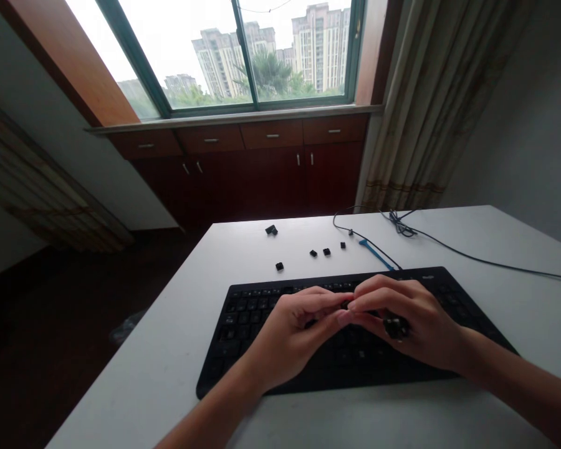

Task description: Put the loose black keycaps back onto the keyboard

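Over the middle of a black keyboard (236, 349), the left hand (290, 337) and right hand (414, 321) come together, both partly closed, with a small dark piece (345, 305) between their fingertips; which hand has hold of it cannot be told. The right hand's curled fingers also carry a dark clump (396, 327), too hidden to name. Most keys sit in their rows, though any gaps beneath the hands cannot be seen. So far, a handful of loose black keycaps (313, 253) lie off the board, spread across the white desk (135, 386) beyond its top edge. A blue plastic strip (371, 254) lies among them, beside a looping black cable (462, 252). Further off, dark wooden cabinets (262, 174) stand beneath a window (257, 56).
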A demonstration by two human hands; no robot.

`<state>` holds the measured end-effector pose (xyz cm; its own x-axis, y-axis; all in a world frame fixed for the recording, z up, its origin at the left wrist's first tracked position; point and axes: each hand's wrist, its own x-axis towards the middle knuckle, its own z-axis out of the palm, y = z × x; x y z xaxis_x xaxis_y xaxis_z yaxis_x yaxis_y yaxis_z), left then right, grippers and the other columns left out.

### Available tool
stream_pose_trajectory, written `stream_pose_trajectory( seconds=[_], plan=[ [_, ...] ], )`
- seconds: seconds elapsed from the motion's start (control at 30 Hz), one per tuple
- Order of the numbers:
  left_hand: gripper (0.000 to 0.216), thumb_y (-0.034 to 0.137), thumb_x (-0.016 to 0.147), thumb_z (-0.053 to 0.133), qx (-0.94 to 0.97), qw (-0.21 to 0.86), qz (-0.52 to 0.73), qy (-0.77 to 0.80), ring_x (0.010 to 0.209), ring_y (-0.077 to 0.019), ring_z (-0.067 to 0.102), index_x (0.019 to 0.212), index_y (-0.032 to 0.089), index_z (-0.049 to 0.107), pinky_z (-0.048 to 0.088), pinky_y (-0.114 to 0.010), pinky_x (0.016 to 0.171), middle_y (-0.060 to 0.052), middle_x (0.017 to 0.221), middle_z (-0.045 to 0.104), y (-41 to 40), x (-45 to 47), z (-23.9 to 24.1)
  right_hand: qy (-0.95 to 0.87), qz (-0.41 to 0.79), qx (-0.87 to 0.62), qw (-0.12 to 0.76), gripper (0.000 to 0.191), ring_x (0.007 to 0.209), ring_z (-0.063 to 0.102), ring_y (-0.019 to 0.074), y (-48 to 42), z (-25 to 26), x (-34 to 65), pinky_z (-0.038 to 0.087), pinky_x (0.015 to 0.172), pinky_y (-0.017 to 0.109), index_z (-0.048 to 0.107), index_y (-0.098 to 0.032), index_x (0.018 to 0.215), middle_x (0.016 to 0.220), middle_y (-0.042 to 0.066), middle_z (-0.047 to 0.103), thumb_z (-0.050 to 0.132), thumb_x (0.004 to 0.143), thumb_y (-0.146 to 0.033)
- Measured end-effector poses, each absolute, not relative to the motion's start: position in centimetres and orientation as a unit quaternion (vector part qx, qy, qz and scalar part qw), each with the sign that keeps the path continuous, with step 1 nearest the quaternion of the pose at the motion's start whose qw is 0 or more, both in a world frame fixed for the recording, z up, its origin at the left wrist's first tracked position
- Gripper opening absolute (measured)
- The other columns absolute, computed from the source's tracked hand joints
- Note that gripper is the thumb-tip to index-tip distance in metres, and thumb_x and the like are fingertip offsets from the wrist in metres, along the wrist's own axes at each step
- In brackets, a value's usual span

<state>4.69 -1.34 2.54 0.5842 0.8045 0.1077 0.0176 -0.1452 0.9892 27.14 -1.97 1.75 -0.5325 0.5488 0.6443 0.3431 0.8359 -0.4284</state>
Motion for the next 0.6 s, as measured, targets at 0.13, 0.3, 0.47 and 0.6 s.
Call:
stream_pose_trajectory(
  seconds=[0.13,0.3,0.47,0.6],
  plan=[
    [0.034,0.031,0.099,0.054,0.703,0.582,0.293,0.285,0.1,-0.0201,0.06,0.129,0.024,0.066,0.048,-0.031,0.085,-0.009,0.112,0.064,-1.6,4.5,3.6,-0.86,0.12,-0.271,0.416,0.036,0.076,0.065,0.0096,-2.1,1.6,27.0,0.054,0.064,0.021,0.061,-0.02,0.122,0.101,0.005,0.069,0.07,0.088,-0.013],
    [0.041,0.021,0.096,0.049,0.665,0.622,0.294,0.292,0.106,-0.0214,0.058,0.134,0.027,0.062,0.048,-0.032,0.089,-0.007,0.121,0.062,-1.8,4.4,3.6,-0.841,0.086,-0.291,0.449,0.024,0.072,0.065,0.0112,-2.1,1.5,26.8,0.054,0.062,0.023,0.064,-0.02,0.105,0.093,0.003,0.069,0.076,0.084,-0.019],
    [0.035,0.031,0.099,0.052,0.659,0.596,0.321,0.328,0.101,-0.0212,0.064,0.13,0.024,0.065,0.053,-0.031,0.086,-0.008,0.119,0.069,-1.8,4.8,3.0,-0.84,0.067,-0.31,0.44,0.022,0.072,0.067,0.013,-2.1,1.3,27.1,0.055,0.063,0.025,0.065,-0.021,0.104,0.093,0.004,0.07,0.075,0.085,-0.021],
    [0.035,0.032,0.098,0.057,0.66,0.587,0.336,0.327,0.102,-0.0207,0.067,0.13,0.021,0.065,0.055,-0.031,0.09,-0.009,0.119,0.071,-1.8,4.9,2.6,-0.859,0.053,-0.303,0.408,0.03,0.082,0.069,0.0143,-2.0,1.5,27.2,0.057,0.07,0.025,0.065,-0.021,0.115,0.1,0.006,0.071,0.071,0.087,-0.016]
  ],
)
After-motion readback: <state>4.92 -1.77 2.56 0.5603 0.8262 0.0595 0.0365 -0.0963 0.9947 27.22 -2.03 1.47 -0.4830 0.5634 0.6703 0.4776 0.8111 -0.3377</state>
